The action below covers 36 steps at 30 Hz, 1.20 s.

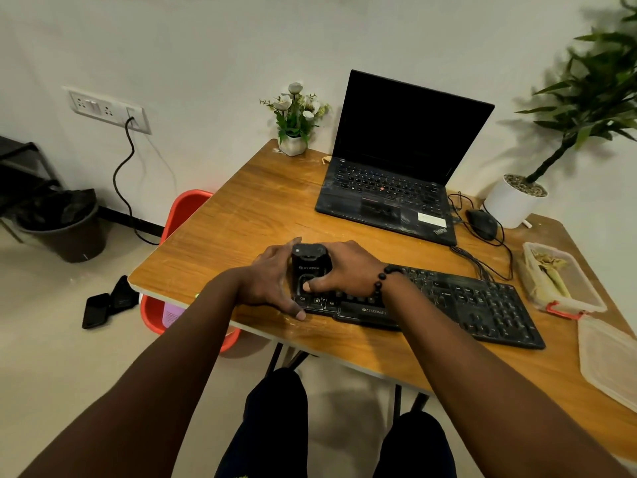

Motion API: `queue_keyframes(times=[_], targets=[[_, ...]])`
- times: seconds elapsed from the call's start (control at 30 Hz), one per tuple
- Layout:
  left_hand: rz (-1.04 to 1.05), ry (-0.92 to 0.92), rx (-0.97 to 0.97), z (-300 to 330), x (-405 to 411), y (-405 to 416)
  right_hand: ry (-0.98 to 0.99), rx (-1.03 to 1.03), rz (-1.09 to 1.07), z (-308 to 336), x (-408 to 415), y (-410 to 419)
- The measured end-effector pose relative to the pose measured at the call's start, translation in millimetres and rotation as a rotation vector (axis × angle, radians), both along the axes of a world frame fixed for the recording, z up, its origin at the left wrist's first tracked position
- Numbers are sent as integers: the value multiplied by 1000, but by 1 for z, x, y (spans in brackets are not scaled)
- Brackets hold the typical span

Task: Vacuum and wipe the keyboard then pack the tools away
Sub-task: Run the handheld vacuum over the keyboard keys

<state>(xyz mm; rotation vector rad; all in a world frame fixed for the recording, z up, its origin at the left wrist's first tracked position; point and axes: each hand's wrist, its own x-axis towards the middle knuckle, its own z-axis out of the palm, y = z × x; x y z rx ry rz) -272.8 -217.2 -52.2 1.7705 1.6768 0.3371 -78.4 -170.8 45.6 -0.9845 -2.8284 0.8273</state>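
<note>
Together, both hands clasp the black vacuum [309, 270] on the keyboard [448, 305] — left hand [272, 277], right hand [344, 267].

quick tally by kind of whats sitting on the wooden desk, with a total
Computer gear: 3, black open laptop, black wired keyboard, black wired mouse
Cleaning tools: 1, small black handheld vacuum held by both hands
Plants: 2, white-flowered plant in white pot, tall green plant in white round pot
Clear plastic containers: 1
Clear lids: 1
Total: 8

Black keyboard [458, 301], black vacuum [309, 267]; wood-grain table [255, 208]; red tub [186, 208], seemingly.
</note>
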Motion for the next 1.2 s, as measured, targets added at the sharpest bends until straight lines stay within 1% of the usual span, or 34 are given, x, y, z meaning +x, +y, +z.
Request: queue_keyframes(times=[0.07,0.1,0.2,0.23,0.33,0.37,0.4,0.47,0.53,0.6,0.67,0.73,0.8,0.9,1.0,1.07,1.1,1.13,1.2], targets=[[-11,13,-10,-5,-2,2,-84,3,87,6,0,-1],[-19,18,0,-6,-3,3,-77,-2,89,8,0,0],[-37,16,39,-2,-2,2,70,-20,-22,2,-2,-2],[-50,13,39,-2,-1,2,60,-21,-19,0,-3,-5],[-76,34,27,-2,0,0,-86,-30,80,1,-4,-4],[-72,33,36,-1,0,0,-71,-39,65,3,-4,-1],[-60,31,45,0,0,0,-8,-43,15,4,-4,1],[-42,20,59,3,1,-1,115,21,-94,-3,-6,2],[-51,33,79,3,2,-2,139,60,-130,-13,-12,-2],[-89,72,93,3,1,-2,95,48,-98,-16,-15,-5],[-127,90,91,2,2,-2,7,12,-26,-6,-14,-2],[-100,77,86,4,3,-3,4,3,-21,3,-14,4],[-34,40,56,7,4,-4,80,84,-104,3,-17,9],[-14,49,55,10,6,-6,49,179,-128,-6,-24,9],[-48,102,62,11,6,-5,-37,103,-49,-3,-20,8],[-59,95,56,8,6,-5,-142,47,47,8,-13,12],[-52,85,50,7,5,-4,-157,36,63,10,-11,14],[-35,64,40,8,5,-4,-119,40,30,9,-9,16],[1,25,24,9,6,-4,31,68,-115,3,-6,18]])
